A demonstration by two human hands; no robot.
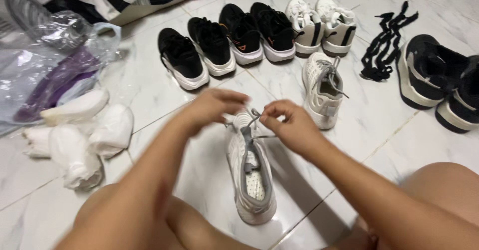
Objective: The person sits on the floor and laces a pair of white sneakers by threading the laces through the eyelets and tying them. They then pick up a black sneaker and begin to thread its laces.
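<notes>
Both my hands, left (212,106) & right (292,125), pinch the grey lace (253,118) at frame centre; white shoe (251,177) looks light, soft-topped, best held by sole.

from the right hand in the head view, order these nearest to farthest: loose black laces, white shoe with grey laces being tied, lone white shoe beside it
1. White shoe with grey laces: under the right hand, which pinches its lace.
2. Lone white shoe: just beyond the hand, slightly right.
3. Loose black laces: far right, on the tile floor.
</notes>
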